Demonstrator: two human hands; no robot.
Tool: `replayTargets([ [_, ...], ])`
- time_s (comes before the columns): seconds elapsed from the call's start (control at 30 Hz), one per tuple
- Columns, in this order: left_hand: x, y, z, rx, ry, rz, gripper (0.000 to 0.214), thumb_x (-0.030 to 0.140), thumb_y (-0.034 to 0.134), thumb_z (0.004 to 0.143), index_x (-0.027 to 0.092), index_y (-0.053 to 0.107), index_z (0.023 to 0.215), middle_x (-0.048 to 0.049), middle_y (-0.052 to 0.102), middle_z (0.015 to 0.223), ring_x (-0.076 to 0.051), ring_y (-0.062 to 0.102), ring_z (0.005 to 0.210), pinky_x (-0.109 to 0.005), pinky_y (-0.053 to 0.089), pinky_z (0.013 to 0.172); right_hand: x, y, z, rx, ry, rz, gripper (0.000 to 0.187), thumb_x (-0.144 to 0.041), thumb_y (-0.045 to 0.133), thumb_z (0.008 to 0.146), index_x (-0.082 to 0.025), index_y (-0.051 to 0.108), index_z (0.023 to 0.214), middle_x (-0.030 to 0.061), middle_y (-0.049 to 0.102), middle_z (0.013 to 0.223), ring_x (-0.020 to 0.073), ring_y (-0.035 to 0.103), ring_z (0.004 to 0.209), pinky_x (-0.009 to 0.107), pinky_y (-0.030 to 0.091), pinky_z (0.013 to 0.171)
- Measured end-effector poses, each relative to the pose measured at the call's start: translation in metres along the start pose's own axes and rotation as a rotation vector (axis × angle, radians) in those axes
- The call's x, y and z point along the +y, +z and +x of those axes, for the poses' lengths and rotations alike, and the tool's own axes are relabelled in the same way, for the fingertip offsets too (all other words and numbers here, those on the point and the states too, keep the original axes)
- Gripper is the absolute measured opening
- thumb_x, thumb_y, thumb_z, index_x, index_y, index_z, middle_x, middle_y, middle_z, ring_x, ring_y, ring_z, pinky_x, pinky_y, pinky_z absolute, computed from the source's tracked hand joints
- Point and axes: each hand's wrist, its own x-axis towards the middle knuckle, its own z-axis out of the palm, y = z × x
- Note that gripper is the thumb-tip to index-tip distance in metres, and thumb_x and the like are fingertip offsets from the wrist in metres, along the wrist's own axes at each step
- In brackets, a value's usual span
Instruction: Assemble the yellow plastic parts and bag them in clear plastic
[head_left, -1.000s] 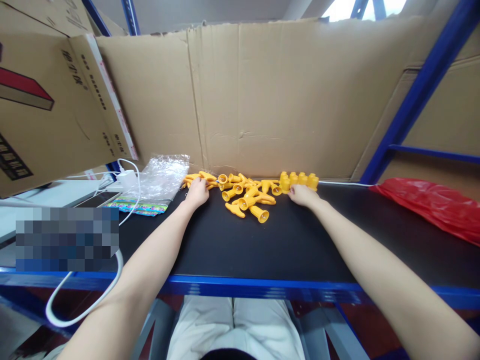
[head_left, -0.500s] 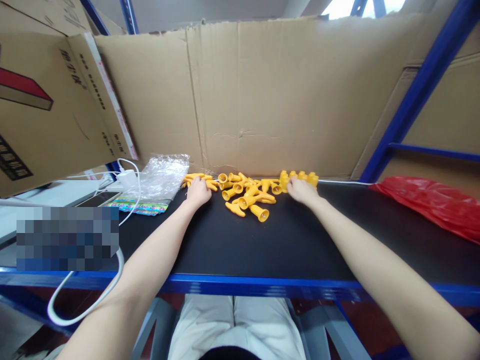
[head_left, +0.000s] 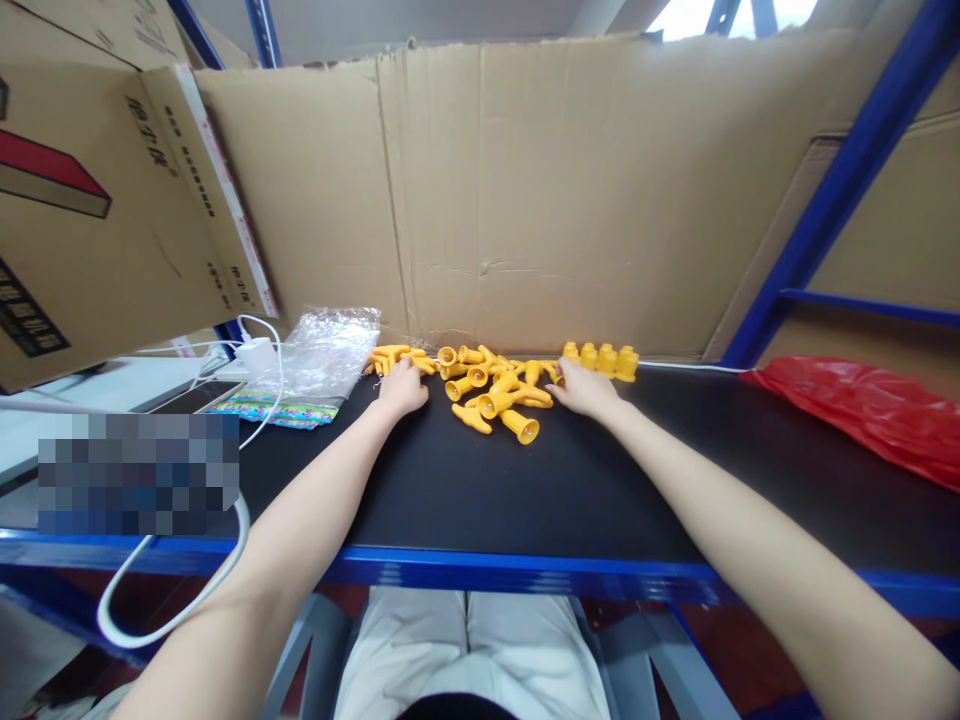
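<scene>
Small yellow plastic pieces, some like flared cups and some finger-like or branched, lie in a loose pile (head_left: 499, 390) on the black tabletop. My left hand (head_left: 403, 388) is at the pile's left end, beside a cluster of branched yellow pieces (head_left: 394, 355). Its fingers look apart, and I see nothing held in them. At the right end of the pile, my right hand (head_left: 590, 390) has its fingers around a yellow flared piece, which they mostly cover. Just behind that hand, several yellow pieces (head_left: 607, 360) stand upright close together.
A clear plastic bag (head_left: 322, 350) with a colourful printed edge lies to the left, near a white charger (head_left: 256, 357) and cables. On the right rests a red plastic bag (head_left: 862, 410). A cardboard sheet (head_left: 570, 200) walls the back; a blue rail (head_left: 525, 570) edges the front.
My right hand has moved left, from the upright yellow pieces to the right end of the loose pile. My left hand has shifted slightly right and towards me, its fingers showing more.
</scene>
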Motion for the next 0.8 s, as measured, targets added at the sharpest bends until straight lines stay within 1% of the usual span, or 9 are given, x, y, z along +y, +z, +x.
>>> replayTargets([
  [0.13,-0.003,0.004,0.000,-0.037,-0.009,-0.016,0.052,0.029,0.044,0.079,0.014,0.045,0.128,-0.0177,0.032,0.145,-0.033,0.032,0.131,-0.051,0.033,0.101,0.002,0.002,0.001,0.025,0.012,0.073,0.028,-0.030,0.050,0.083,-0.015,0.049,0.106,0.0187,0.062,0.105,0.0326,0.061,0.089,0.039,0.043,0.069],
  [0.2,-0.004,0.005,0.000,-0.051,-0.012,-0.016,0.050,0.030,0.043,0.080,0.015,0.046,0.128,-0.0169,0.030,0.146,-0.033,0.030,0.133,-0.053,0.033,0.101,0.003,0.001,0.001,0.035,0.009,0.111,0.026,-0.030,0.051,0.083,-0.016,0.049,0.105,0.0172,0.062,0.102,0.0312,0.061,0.089,0.038,0.042,0.069],
  [0.3,-0.003,0.002,-0.001,-0.033,-0.025,-0.017,0.044,0.028,0.045,0.079,0.017,0.050,0.121,-0.0159,0.034,0.144,-0.033,0.031,0.132,-0.053,0.033,0.101,0.003,-0.002,0.000,0.080,0.017,0.154,0.025,-0.032,0.051,0.084,-0.017,0.048,0.103,0.0152,0.062,0.100,0.0290,0.060,0.086,0.036,0.041,0.068],
  [0.37,-0.001,-0.004,-0.002,0.053,-0.019,-0.041,0.040,0.025,0.046,0.079,0.017,0.053,0.117,-0.0154,0.039,0.140,-0.032,0.033,0.131,-0.052,0.033,0.101,0.003,-0.007,-0.001,0.156,0.019,0.160,0.025,-0.033,0.049,0.084,-0.017,0.047,0.103,0.0148,0.060,0.102,0.0285,0.059,0.085,0.036,0.040,0.068],
  [0.43,0.004,-0.014,-0.004,0.216,0.033,-0.100,0.038,0.021,0.043,0.081,0.016,0.052,0.117,-0.0141,0.043,0.138,-0.029,0.037,0.128,-0.047,0.033,0.103,0.002,-0.012,-0.002,0.259,-0.016,0.146,0.024,-0.032,0.047,0.085,-0.017,0.046,0.104,0.0147,0.059,0.103,0.0279,0.058,0.086,0.036,0.040,0.069],
  [0.53,0.016,-0.032,-0.011,0.462,0.225,-0.197,0.043,0.017,0.039,0.084,0.016,0.045,0.126,-0.0117,0.043,0.137,-0.023,0.040,0.126,-0.039,0.033,0.104,0.000,-0.020,-0.003,0.399,-0.173,0.133,0.021,-0.029,0.044,0.087,-0.017,0.047,0.104,0.0136,0.058,0.103,0.0265,0.056,0.090,0.036,0.039,0.075],
  [0.6,0.026,-0.043,-0.018,0.541,0.320,-0.218,0.046,0.021,0.039,0.087,0.017,0.039,0.133,-0.0117,0.041,0.138,-0.022,0.040,0.125,-0.037,0.034,0.102,-0.004,-0.025,-0.004,0.450,-0.319,0.133,0.018,-0.027,0.044,0.087,-0.018,0.048,0.102,0.0127,0.059,0.102,0.0258,0.055,0.092,0.037,0.039,0.078],
  [0.67,0.037,-0.049,-0.024,0.535,0.386,-0.204,0.049,0.026,0.039,0.089,0.020,0.034,0.138,-0.0117,0.043,0.136,-0.023,0.044,0.121,-0.036,0.037,0.098,-0.012,-0.029,-0.005,0.465,-0.491,0.129,0.015,-0.023,0.043,0.087,-0.018,0.050,0.100,0.0129,0.059,0.103,0.0254,0.054,0.095,0.037,0.039,0.081],
  [0.8,0.051,-0.050,-0.032,0.383,0.440,-0.143,0.053,0.039,0.041,0.090,0.026,0.031,0.141,-0.0091,0.057,0.114,-0.021,0.058,0.099,-0.031,0.044,0.084,-0.033,-0.031,-0.010,0.508,-0.778,0.097,0.018,-0.017,0.039,0.089,-0.017,0.053,0.101,0.0143,0.058,0.111,0.0243,0.053,0.102,0.039,0.039,0.085],
])
